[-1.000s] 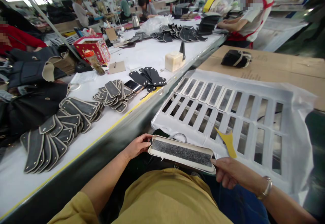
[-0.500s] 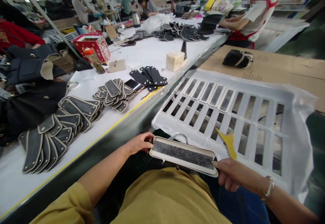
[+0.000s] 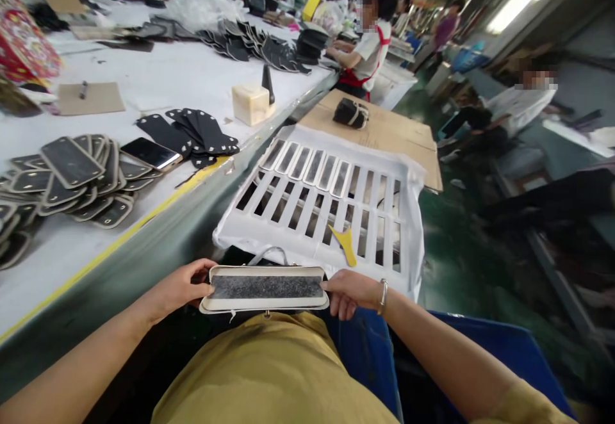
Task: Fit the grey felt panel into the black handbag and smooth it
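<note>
A long narrow cream-rimmed piece (image 3: 266,286), with a speckled dark grey strip along its middle, lies across my lap in both hands. My left hand (image 3: 177,289) pinches its left end, thumb over the rim. At the right end my right hand (image 3: 350,291) grips it between thumb and curled fingers. A small metal fitting shows at the piece's near edge, and a grey loop rises behind it. Just beyond is a white slotted board (image 3: 230,230), whose far left slots hold several grey strips with pale rims. A yellow forked piece (image 3: 346,246) rests on that board.
On the white table (image 3: 158,75) at left lie stacked dark flaps (image 3: 72,161), a phone (image 3: 151,154), black straps (image 3: 204,130) and a cream block (image 3: 250,104). Brown cardboard (image 3: 398,132) carries a black bundle (image 3: 350,113). A co-worker (image 3: 368,52) stands at the table beyond.
My view has swung to the right. Both hands still hold the cream-rimmed piece, which now sits closer to level instead of sloping down to the right.
</note>
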Demonstrator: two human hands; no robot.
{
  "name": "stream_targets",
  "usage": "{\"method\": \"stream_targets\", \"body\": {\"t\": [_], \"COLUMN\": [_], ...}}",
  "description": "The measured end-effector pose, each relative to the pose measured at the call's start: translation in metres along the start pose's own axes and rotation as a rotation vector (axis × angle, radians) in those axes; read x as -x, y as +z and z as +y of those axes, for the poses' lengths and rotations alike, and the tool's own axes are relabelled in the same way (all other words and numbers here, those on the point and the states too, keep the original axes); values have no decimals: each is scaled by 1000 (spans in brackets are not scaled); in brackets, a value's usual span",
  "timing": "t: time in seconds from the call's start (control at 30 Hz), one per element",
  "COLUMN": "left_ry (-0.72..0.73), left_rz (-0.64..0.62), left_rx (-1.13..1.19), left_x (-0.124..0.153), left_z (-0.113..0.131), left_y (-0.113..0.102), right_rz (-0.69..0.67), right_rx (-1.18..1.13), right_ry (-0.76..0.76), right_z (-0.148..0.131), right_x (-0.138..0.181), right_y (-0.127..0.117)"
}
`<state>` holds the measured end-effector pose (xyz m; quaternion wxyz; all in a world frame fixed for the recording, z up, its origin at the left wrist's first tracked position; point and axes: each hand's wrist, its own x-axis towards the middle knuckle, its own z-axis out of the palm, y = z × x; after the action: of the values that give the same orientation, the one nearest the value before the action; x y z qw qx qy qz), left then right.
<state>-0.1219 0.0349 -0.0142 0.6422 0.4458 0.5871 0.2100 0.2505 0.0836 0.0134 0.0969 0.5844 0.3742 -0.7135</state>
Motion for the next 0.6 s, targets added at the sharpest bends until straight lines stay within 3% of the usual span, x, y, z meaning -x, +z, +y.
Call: {"method": "stream_targets", "body": {"t": [0.2,0.6], "left_ry": [8,-16], "left_rz": [21,11], "left_rx": [-15,2], "left_x": [2,-1], "left_z": [-3,-4], "left_y": [0,-1], "right_rz": [-138,-43], "right_rx": [-218,-266], "right_ry": [-24,-18], "right_z": [14,11], "right_x": [-3,4], "right_y": [-8,-1]}}
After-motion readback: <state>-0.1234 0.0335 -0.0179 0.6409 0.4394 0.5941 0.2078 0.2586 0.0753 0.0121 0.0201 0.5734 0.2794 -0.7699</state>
